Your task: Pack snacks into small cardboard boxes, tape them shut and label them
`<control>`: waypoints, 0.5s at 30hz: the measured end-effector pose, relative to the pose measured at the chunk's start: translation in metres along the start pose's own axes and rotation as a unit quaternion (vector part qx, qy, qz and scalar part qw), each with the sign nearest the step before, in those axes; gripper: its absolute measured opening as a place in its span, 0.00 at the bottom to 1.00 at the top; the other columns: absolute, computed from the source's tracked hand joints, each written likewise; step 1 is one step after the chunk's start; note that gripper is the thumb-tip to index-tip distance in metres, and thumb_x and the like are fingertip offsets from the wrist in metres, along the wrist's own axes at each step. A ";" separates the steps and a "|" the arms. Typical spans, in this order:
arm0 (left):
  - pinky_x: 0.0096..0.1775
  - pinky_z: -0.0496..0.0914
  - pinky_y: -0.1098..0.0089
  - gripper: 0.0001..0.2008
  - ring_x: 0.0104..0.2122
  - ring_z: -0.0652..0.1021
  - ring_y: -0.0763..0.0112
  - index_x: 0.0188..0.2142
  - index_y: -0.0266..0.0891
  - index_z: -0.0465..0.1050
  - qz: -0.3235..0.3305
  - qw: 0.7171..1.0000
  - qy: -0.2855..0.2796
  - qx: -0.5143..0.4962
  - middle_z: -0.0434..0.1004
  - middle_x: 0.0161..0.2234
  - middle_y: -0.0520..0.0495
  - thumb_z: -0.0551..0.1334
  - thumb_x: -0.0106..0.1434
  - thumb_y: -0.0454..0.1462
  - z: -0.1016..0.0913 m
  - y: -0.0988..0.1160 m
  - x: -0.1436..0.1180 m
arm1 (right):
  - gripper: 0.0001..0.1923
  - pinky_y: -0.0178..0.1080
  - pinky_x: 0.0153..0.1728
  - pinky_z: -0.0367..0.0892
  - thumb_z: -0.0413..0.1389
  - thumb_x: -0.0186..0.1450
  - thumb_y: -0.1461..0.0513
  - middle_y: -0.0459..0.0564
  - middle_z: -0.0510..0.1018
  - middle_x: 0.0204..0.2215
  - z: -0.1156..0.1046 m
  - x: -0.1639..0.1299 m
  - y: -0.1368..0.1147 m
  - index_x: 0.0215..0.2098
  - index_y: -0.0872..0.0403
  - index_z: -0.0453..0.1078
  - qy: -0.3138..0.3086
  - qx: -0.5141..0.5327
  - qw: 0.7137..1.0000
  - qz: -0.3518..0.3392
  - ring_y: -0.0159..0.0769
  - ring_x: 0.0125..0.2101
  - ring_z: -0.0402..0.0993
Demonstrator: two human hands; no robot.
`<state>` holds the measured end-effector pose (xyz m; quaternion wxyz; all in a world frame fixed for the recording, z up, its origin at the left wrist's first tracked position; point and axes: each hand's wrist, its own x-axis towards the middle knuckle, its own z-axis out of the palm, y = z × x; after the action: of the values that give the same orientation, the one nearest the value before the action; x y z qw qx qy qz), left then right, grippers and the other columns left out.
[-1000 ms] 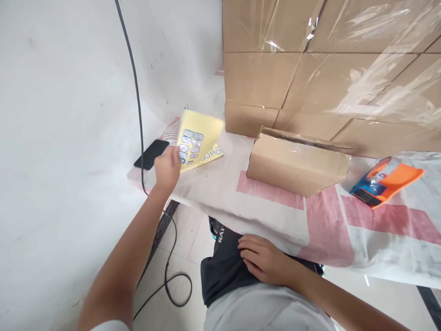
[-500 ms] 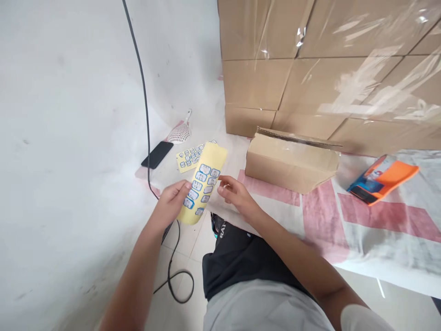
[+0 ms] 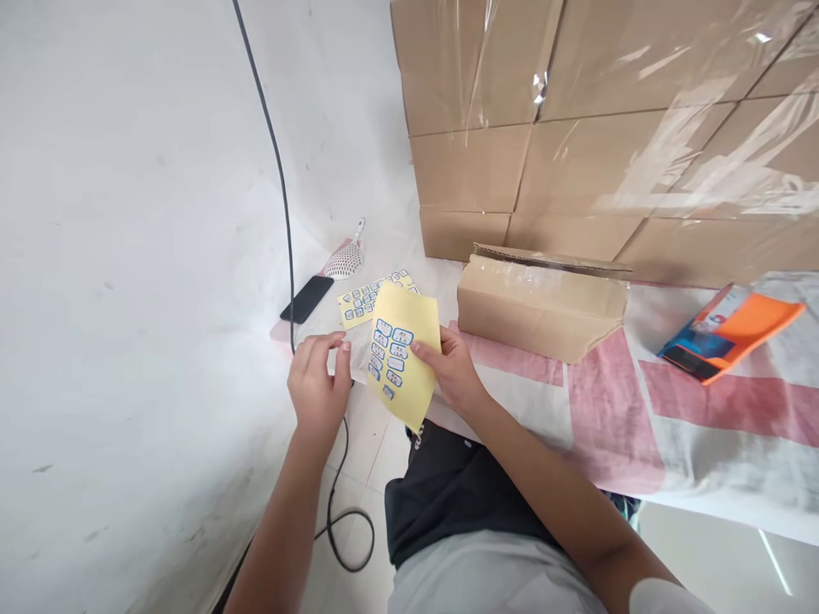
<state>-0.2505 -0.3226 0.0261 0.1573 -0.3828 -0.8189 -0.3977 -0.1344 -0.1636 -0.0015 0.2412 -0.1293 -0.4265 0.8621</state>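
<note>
A yellow sheet of blue-edged stickers (image 3: pixel 422 375) is tilted in front of me, its right edge pinched between the thumb and fingers of my right hand (image 3: pixel 455 368). The stickers fill its left part, and the rest is bare backing. To the left of the sheet is my left hand (image 3: pixel 320 375), thumb and fingers apart, holding nothing. Behind the held sheet, a second yellow sticker sheet (image 3: pixel 358 305) lies on the cloth-covered surface, partly hidden by the first. The print on the stickers is too small to read.
A black phone (image 3: pixel 307 298) and a white perforated scoop (image 3: pixel 345 260) lie by the wall. An open cardboard box (image 3: pixel 537 307) stands before stacked, film-wrapped cartons (image 3: pixel 467 170). Farther right is an orange and blue packet (image 3: pixel 729 337). A black cable (image 3: pixel 278 162) hangs at left.
The sticker sheet has passed from my left hand to my right, which now grips its right edge. My left hand has let go and opened. The view has shifted slightly.
</note>
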 end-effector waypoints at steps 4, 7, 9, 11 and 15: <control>0.47 0.71 0.60 0.16 0.46 0.79 0.58 0.49 0.40 0.77 0.208 0.974 -0.002 0.088 0.81 0.45 0.40 0.66 0.66 0.44 0.008 0.023 0.004 | 0.19 0.44 0.44 0.74 0.72 0.54 0.52 0.50 0.84 0.39 0.001 -0.005 -0.002 0.40 0.52 0.79 -0.021 -0.066 0.997 -0.024 0.42 0.41 0.79; 0.43 0.69 0.61 0.11 0.44 0.80 0.60 0.48 0.41 0.79 0.243 0.964 -0.020 0.106 0.83 0.44 0.43 0.64 0.68 0.41 0.014 0.031 0.008 | 0.19 0.43 0.44 0.74 0.71 0.56 0.51 0.49 0.83 0.38 0.002 -0.006 -0.002 0.40 0.52 0.79 -0.041 -0.095 0.994 -0.034 0.41 0.40 0.79; 0.42 0.68 0.61 0.10 0.43 0.80 0.61 0.47 0.42 0.80 0.236 0.967 -0.051 0.083 0.83 0.44 0.44 0.62 0.70 0.39 0.016 0.032 0.011 | 0.18 0.42 0.42 0.74 0.69 0.59 0.50 0.49 0.83 0.37 0.001 -0.006 -0.001 0.40 0.52 0.79 -0.038 -0.111 0.992 -0.052 0.40 0.38 0.79; 0.43 0.69 0.61 0.11 0.43 0.79 0.62 0.48 0.42 0.80 0.219 0.971 -0.087 0.030 0.83 0.44 0.45 0.60 0.71 0.38 0.017 0.030 0.013 | 0.16 0.41 0.40 0.74 0.67 0.61 0.50 0.50 0.84 0.37 0.001 -0.006 0.000 0.41 0.53 0.79 -0.024 -0.143 0.986 -0.082 0.40 0.37 0.79; 0.47 0.70 0.64 0.10 0.44 0.77 0.65 0.41 0.42 0.81 0.124 0.979 -0.118 -0.112 0.80 0.42 0.46 0.59 0.71 0.37 0.024 0.022 0.019 | 0.15 0.43 0.41 0.75 0.64 0.64 0.51 0.51 0.84 0.38 -0.002 -0.008 -0.001 0.41 0.54 0.78 -0.004 -0.232 0.964 -0.128 0.44 0.40 0.81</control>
<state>-0.2450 -0.2860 0.0334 0.0638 -0.5408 -0.7282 -0.4161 -0.1261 -0.1660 -0.0017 0.3113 -0.1222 -0.6286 0.7022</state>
